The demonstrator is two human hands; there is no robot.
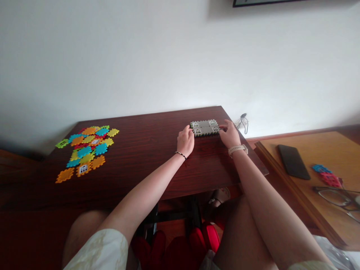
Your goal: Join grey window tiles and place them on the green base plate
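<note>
Left grip (185,141), right grip (230,134) closed on opposite ends of grey window tile (204,128); edges there hidden.

A dark wood table (140,168) — bright interlocking tiles (84,152) at left, 1 grey windowed panel (204,128) at right.

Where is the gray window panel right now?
In the head view, the gray window panel lies toward the right of the dark wood table, between the left hand and the right hand.

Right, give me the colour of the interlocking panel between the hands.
The interlocking panel is grey with white windows, clearest in the head view.
</note>
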